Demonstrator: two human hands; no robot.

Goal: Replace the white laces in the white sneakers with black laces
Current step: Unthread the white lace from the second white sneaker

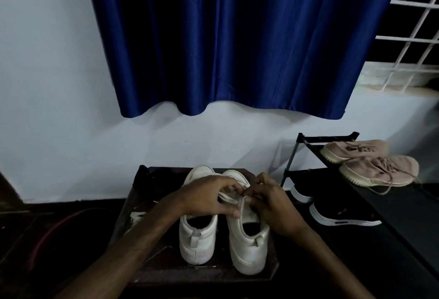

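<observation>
Two white sneakers stand side by side, heels toward me, on a dark low table [156,272]: the left sneaker [197,239] and the right sneaker [247,248]. My left hand [204,196] reaches across both shoes and pinches a white lace [228,196] over the right sneaker's tongue. My right hand [273,206] grips the same shoe's lacing area from the right, fingers curled on the lace. The eyelets are hidden under my hands. A dark bundle [142,177], perhaps black laces, lies at the table's back left; it is too dim to tell.
A black shoe rack [297,153] stands to the right, with two pink sneakers [370,163] on top and black sneakers with white soles [342,215] below. A blue curtain [237,37] hangs on the white wall. A red hose [54,227] curves on the floor at left.
</observation>
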